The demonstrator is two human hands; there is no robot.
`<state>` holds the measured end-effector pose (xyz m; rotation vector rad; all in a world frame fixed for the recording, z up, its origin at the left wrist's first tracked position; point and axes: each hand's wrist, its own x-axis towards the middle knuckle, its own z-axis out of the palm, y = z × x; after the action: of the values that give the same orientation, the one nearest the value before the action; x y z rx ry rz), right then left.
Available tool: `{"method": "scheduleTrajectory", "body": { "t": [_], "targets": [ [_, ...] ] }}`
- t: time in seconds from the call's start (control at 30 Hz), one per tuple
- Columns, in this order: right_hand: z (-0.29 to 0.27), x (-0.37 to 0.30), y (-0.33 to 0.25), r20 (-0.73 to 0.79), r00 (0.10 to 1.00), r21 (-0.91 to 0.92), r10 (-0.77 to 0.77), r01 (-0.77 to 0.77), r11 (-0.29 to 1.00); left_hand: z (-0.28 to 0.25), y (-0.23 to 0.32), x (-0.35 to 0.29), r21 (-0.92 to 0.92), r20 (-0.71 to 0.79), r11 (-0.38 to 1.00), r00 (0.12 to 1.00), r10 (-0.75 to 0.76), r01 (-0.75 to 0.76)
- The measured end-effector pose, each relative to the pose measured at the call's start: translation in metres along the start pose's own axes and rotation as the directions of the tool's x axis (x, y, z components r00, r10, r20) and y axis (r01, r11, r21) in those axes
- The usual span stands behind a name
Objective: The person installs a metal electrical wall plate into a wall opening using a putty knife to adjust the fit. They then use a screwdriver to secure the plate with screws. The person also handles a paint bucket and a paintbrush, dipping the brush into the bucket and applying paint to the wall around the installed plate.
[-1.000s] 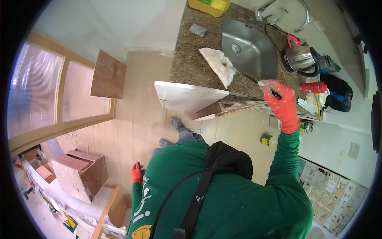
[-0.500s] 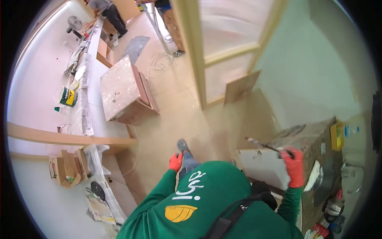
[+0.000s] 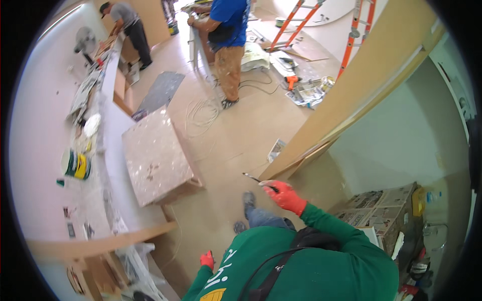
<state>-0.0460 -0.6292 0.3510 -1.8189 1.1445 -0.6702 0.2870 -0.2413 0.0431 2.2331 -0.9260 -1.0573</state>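
Note:
My right hand (image 3: 285,194), in a red glove, reaches forward past my leg. Its fingers are closed round a thin dark-handled tool (image 3: 253,177) with a pale tip that points left; its exact kind is too small to make out. Just beyond the hand, the lower end of a wooden frame (image 3: 301,145) stands close to the tool. My left hand (image 3: 207,260), also red-gloved, hangs low by my left side, fingers loosely apart and nothing visible in them.
A paint-spotted wooden cabinet (image 3: 155,155) stands ahead left, beside a long counter (image 3: 111,103) bearing a paint bucket (image 3: 78,164). Cable (image 3: 201,113), a drill (image 3: 291,80) and an orange ladder (image 3: 288,30) lie beyond. Two people (image 3: 228,50) work farther off. A newspaper-covered counter (image 3: 379,210) is at right.
My right hand has swung forward and left with the tool, away from the right-hand counter. The view has turned right, bringing the ladder and drill in. My feet have moved.

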Motion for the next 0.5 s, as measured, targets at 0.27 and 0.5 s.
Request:
{"method": "scheduleTrajectory", "body": {
  "t": [0.27,0.5],
  "targets": [
    [0.069,0.179,0.048,0.077,0.987,0.010,0.143,-0.145,0.989,-0.067,0.148,0.190,0.005,-0.050,0.928,0.927,-0.372,0.373],
    [0.067,0.247,0.139,-0.155,0.956,0.162,0.249,-0.224,0.961,-0.155,0.289,0.350,-0.048,-0.185,0.991,0.974,-0.130,0.123]
  ]
}}
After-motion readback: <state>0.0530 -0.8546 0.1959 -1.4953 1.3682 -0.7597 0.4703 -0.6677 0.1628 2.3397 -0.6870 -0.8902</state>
